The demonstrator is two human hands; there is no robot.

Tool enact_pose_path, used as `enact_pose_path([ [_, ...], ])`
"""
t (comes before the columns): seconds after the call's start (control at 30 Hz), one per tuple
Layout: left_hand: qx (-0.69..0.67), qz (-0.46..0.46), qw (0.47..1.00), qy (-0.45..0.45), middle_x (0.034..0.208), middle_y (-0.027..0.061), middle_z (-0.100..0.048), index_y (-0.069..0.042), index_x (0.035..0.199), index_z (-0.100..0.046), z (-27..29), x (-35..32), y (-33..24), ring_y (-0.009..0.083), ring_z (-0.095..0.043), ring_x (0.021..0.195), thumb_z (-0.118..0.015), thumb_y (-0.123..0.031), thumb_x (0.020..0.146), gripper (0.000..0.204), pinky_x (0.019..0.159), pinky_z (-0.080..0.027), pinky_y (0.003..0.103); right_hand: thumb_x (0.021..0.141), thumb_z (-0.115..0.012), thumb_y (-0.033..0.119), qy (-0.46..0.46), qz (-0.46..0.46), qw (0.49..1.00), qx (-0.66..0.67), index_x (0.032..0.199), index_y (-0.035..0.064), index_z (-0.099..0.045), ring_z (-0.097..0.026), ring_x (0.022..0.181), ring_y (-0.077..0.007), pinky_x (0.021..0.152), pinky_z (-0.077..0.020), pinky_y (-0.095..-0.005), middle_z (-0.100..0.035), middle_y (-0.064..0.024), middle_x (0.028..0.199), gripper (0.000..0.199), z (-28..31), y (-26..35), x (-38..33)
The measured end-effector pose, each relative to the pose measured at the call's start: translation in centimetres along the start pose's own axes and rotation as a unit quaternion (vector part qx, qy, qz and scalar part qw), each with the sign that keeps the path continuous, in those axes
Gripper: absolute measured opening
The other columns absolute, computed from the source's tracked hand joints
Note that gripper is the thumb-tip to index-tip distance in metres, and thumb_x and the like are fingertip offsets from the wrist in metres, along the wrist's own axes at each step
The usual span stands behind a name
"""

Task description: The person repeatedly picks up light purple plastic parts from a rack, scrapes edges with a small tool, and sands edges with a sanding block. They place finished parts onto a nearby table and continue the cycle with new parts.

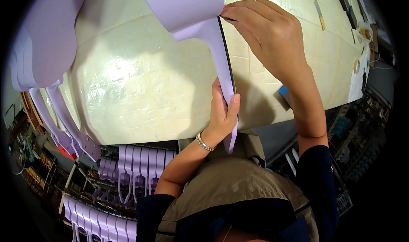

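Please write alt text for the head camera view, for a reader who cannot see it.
A person holds a lilac plastic scoop over a pale worktable, the left hand gripping its long handle and the right hand pinching the handle's dark edge near the bowl. More lilac scoops lie stacked at the left, and others hang in rows below the table edge.

A wide cream table [140, 88] is filling the view, its glossy top catching the light. Lying on it — a stack of lilac cut pieces [42, 37] at nine o'clock, small tools and scraps [353, 16] at two o'clock.
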State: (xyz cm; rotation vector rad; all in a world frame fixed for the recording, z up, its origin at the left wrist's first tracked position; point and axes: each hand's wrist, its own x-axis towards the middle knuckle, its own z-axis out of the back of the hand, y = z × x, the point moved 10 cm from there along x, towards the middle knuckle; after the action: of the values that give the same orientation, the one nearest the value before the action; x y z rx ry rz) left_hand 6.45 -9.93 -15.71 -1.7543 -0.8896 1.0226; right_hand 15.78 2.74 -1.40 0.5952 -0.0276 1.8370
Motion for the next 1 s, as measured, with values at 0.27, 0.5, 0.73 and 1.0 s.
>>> enact_pose_path([
  [0.27, 0.021, -0.017, 1.000, -0.001, 0.083, 0.0063, -0.045, 0.005, 0.136, -0.019, 0.2, 0.1, 0.0, 0.0079, -0.045, 0.056, -0.043, -0.031, 0.094, 0.060, 0.051, -0.039, 0.020, 0.065, -0.060, 0.005, 0.002, 0.010, 1.000, -0.006, 0.080, 0.0133, -0.066, -0.059, 0.066, -0.0160, 0.050, -0.0466, -0.0273, -0.062, 0.0028, 0.074, 0.018, -0.1, 0.2, -0.2],
  [0.5, 0.013, -0.021, 1.000, -0.002, 0.082, 0.0062, -0.045, 0.006, 0.135, -0.019, -0.1, 0.2, -0.2, 0.0074, -0.044, 0.055, -0.043, -0.030, 0.094, 0.060, 0.051, -0.039, 0.020, 0.065, -0.059, 0.005, 0.012, 0.003, 1.000, -0.024, 0.080, 0.0134, -0.065, -0.059, 0.066, -0.0162, 0.050, -0.0464, -0.0276, -0.062, 0.0029, 0.074, 0.017, 0.0, 0.3, -0.2],
  [0.73, 0.015, -0.017, 1.000, -0.003, 0.083, 0.0063, -0.046, 0.006, 0.136, -0.019, 0.1, 0.0, -0.1, 0.0073, -0.044, 0.056, -0.043, -0.028, 0.094, 0.059, 0.052, -0.039, 0.020, 0.064, -0.059, 0.005, 0.003, 0.001, 1.000, -0.017, 0.079, 0.0125, -0.065, -0.060, 0.067, -0.0172, 0.051, -0.0464, -0.0279, -0.061, 0.0019, 0.071, 0.017, -0.1, 0.3, 0.0],
  [1.0, -0.016, 0.018, 1.000, 0.018, 0.086, 0.0072, -0.047, 0.002, 0.136, -0.019, 0.2, 0.4, -0.2, 0.0097, -0.047, 0.060, -0.044, -0.021, 0.093, 0.055, 0.054, -0.042, 0.021, 0.073, -0.063, 0.013, 0.048, -0.113, 0.991, 0.056, 0.082, 0.0118, -0.068, -0.062, 0.070, -0.0191, 0.056, -0.0487, -0.0298, -0.065, 0.0002, 0.079, 0.010, 0.5, -2.6, -1.2],
])
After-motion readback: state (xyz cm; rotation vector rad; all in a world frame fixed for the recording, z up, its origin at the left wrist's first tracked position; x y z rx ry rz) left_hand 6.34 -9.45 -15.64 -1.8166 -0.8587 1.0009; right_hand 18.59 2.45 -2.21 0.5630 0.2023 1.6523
